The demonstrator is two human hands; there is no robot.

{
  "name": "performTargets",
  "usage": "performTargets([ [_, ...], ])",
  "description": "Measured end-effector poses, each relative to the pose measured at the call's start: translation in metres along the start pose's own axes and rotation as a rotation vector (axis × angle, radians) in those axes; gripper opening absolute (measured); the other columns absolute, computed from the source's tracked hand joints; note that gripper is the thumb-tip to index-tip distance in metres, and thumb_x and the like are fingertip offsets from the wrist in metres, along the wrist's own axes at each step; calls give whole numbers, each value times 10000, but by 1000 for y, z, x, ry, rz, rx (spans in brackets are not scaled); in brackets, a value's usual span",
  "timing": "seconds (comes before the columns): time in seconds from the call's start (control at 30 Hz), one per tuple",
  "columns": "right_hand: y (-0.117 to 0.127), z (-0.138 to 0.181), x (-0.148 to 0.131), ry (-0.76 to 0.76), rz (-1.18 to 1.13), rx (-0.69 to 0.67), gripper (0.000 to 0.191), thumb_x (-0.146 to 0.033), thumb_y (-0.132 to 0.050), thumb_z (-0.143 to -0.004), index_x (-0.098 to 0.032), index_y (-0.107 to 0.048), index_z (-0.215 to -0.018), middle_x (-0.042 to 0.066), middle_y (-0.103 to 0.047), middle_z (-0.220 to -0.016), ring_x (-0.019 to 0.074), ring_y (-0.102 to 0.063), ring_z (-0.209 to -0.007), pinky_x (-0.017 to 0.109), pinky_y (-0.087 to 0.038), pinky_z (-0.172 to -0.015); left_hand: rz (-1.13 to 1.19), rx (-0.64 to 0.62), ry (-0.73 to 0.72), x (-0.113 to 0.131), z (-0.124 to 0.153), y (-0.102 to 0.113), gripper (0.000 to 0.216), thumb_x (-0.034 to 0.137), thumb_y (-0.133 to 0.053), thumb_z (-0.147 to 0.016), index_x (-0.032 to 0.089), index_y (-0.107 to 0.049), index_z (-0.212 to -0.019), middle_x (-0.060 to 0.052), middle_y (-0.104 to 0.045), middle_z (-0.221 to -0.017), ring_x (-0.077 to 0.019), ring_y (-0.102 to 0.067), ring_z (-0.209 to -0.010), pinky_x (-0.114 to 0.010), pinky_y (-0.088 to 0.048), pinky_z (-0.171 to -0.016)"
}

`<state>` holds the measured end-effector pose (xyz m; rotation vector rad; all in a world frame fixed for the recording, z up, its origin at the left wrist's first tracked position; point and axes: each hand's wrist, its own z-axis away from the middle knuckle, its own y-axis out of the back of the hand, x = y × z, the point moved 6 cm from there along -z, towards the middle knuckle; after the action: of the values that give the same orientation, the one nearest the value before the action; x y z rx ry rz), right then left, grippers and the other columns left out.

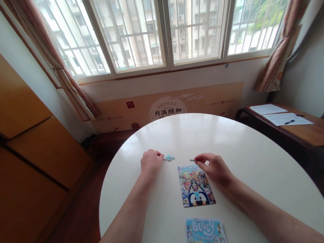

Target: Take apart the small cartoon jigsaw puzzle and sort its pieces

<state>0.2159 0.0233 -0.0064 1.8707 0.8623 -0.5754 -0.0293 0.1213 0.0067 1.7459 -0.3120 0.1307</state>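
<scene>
First speaker: From the head view, where is the small puzzle piece (192, 160) placed?

Second speaker: It is held at the far edge of a puzzle (195, 187), pinched between the thumb and finger of the right hand (218, 168), just left of that hand. Whether the table (255, 213) is touched by it cannot be told.

First speaker: How is the puzzle turned?

Second speaker: Its long axis is pointed away from the person, between the two forearms. The right hand is nearer; its far right corner is partly covered by that hand.

First speaker: And the left hand (152, 161)?

Second speaker: It is rested, fingers curled, at the left side of a small pile of pieces (169, 158), set beyond the puzzle and a little to its left. Whether anything is gripped there cannot be told.

First speaker: How do they look?

Second speaker: The held piece is seen as a thin, dull greenish sliver. The pile is pale blue. The puzzle is crowded with bright little figures, with a blue dog's head at the near edge. Nearer the person, a printed packet (206, 238) marked "Bluey" is laid.
</scene>
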Motion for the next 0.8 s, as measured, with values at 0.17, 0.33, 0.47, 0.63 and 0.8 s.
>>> performTargets([
  [0.17, 2, 0, -6, 45, -20, 20, 142, -268, -612, -844, -221, -742, -878, 31, -747, -852, 176, -676, -753, 314, -532, -770, 159, 154, -214, 19, 7, 16, 184, 282, -598, -883, 201, -761, -859, -77, -693, -995, -248, -604, -968, -382, -482, -918],
  [0.33, 2, 1, -16, 110, -41, 19, 135, -239, -605, -858, -219, -734, -894, 28, -739, -845, 163, -669, -760, 302, -532, -776, 363, 144, -610, 66, 35, 25, 94, 242, -661, -869, 212, -747, -894, -61, -683, -966, -214, -590, -941, -367, -483, -892],
  [0.47, 1, 3, -23, 111, -75, -13, 137, -235, -611, -862, -222, -711, -956, 18, -730, -859, 151, -671, -769, 291, -537, -784, 400, 27, -706, 86, 49, 17, 100, 267, -665, -878, 226, -750, -910, -70, -680, -1003, -218, -582, -982, -362, -482, -887],
  [0.63, 1, 5, -27, 117, -88, -34, 168, -241, -586, -872, -222, -683, -1007, 29, -720, -873, 160, -665, -778, 306, -539, -788, 394, -18, -684, 86, 48, 16, 120, 287, -652, -887, 224, -753, -867, -73, -685, -1001, -221, -582, -985, -355, -479, -884],
  [0.8, 7, 3, -18, 65, -36, 24, 238, -282, -556, -883, -208, -653, -1087, 49, -714, -892, 176, -646, -802, 335, -529, -810, 299, 38, -486, 58, 28, 28, 157, 260, -607, -899, 198, -749, -871, -75, -692, -976, -224, -601, -959, -354, -465, -905],
])
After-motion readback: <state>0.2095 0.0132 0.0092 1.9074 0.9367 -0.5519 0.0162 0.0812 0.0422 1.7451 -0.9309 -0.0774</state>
